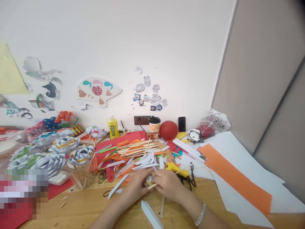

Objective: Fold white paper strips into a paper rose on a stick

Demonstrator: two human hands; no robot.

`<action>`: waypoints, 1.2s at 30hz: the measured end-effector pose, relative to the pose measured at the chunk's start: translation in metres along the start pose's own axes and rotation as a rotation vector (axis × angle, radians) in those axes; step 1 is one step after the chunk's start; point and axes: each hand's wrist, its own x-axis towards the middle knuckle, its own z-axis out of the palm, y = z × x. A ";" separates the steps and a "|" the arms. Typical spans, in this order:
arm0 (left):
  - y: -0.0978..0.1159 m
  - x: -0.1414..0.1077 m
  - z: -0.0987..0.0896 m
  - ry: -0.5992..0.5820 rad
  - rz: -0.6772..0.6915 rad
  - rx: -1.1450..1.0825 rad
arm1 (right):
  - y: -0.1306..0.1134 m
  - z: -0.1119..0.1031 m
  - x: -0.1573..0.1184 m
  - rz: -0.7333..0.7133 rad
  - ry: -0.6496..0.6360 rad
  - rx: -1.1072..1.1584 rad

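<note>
My left hand (139, 180) curls round a small rounded white-and-yellow piece (149, 179), mostly hidden by the fingers, so I cannot make out its kind. My right hand (168, 183) meets it from the other side, fingers pinched on a thin wooden stick (152, 186) whose blunt end points left at the piece. Just beyond the right hand lies a yellow hot glue gun (178, 169) with a black cord. Below the hands are a folded white paper strip (152, 215) and a translucent glue stick (162, 206).
Wooden sticks (135, 148) and folded paper strips (145, 160) are heaped behind the hands. Paper flowers (65, 144) stand at left. A yellow bottle (112, 127), lidded cup (154, 128), red balloon (169, 129) and phone (181, 124) line the wall. Orange paper (235, 178) lies at right.
</note>
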 end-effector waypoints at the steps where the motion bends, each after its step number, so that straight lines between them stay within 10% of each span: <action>1: -0.002 -0.001 0.002 0.008 -0.024 -0.017 | 0.001 0.000 0.000 0.008 -0.006 -0.009; 25: 0.025 -0.008 -0.006 0.413 0.005 -0.131 | -0.017 -0.019 -0.001 0.017 0.364 0.075; 36: 0.036 -0.007 -0.014 0.195 -0.046 -0.080 | -0.019 -0.027 -0.002 -0.004 0.263 0.204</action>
